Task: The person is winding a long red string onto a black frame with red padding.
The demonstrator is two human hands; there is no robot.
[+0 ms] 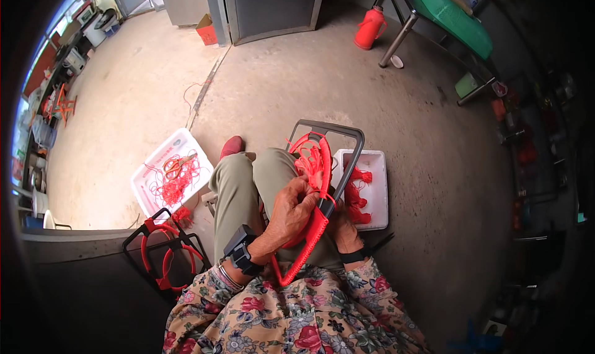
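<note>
Across my lap leans a dark grey frame (351, 168) with rounded corners, joined to a band (310, 241) wrapped closely in red cord. A loose bunch of red cord (310, 162) hangs at its upper part. My left hand (289, 211) is closed, thumb and fingers pinching the red cord at the wrapped band. Behind the right side of the frame is my right hand (343, 227), its fingers hidden by the frame and band. Just beyond it, a white foam box (379, 190) holds bundles of red cord.
On the floor at left, a white tray (141, 183) holds tangled red cord and orange-handled scissors (180, 163). Black frames with red-wrapped rings (147, 255) stand beside my left leg. A red thermos (370, 28) stands near a metal-legged table (400, 38) at far right.
</note>
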